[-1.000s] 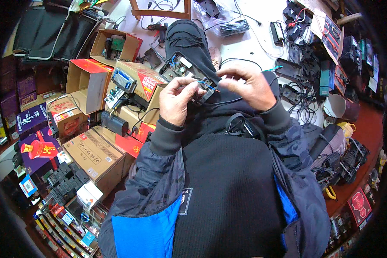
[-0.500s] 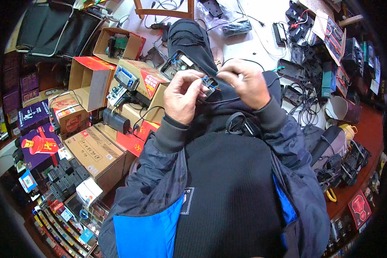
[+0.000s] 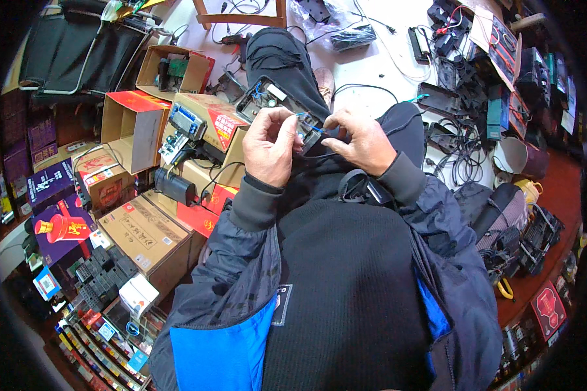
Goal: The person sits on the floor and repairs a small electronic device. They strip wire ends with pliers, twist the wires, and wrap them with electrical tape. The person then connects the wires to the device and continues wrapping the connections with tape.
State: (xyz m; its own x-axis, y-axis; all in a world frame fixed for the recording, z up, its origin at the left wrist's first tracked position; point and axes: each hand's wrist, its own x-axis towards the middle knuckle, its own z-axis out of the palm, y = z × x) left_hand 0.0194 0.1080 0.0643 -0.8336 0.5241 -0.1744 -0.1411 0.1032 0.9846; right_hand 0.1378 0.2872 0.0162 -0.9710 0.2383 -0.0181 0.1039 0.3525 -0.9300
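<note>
Blue thin wire (image 3: 304,117) is pinched between left hand (image 3: 269,144) and right hand (image 3: 362,140) over the black open electronic module (image 3: 280,104); seating it looks next, needing steady fingers.

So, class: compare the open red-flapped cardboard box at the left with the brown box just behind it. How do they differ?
The red-flapped box shows nothing inside, while the brown box holds a green circuit board. The red-flapped box has bright red flaps; the brown box is plain brown all over. The red-flapped box lies nearer the person. Both are open-topped cardboard.
</note>
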